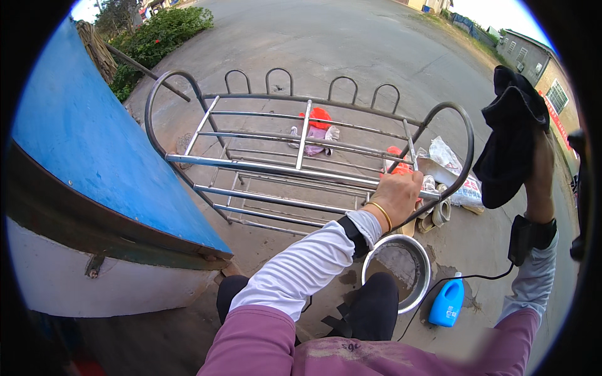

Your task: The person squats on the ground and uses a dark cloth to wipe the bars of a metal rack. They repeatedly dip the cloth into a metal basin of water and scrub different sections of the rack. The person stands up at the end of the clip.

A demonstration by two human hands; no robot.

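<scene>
A metal tube shoe rack (301,171) with looped ends stands before me on the concrete. My left hand (399,195) is closed around its front top rail, near the right end loop. Raised at the far right, my right hand (541,145) grips a black cloth (508,136), which hides most of the fingers. Below the left wrist, between my knee and a blue detergent bottle (447,301), sits a round metal basin (423,272) holding murky water with suds.
Shoes (440,212) and a white printed sack (454,162) lie behind the rack's right end. A red plastic bag (321,117) and crumpled cloth (316,141) are beyond it. A blue panel (108,155) borders the left. A black cable (470,276) runs from my right wrist.
</scene>
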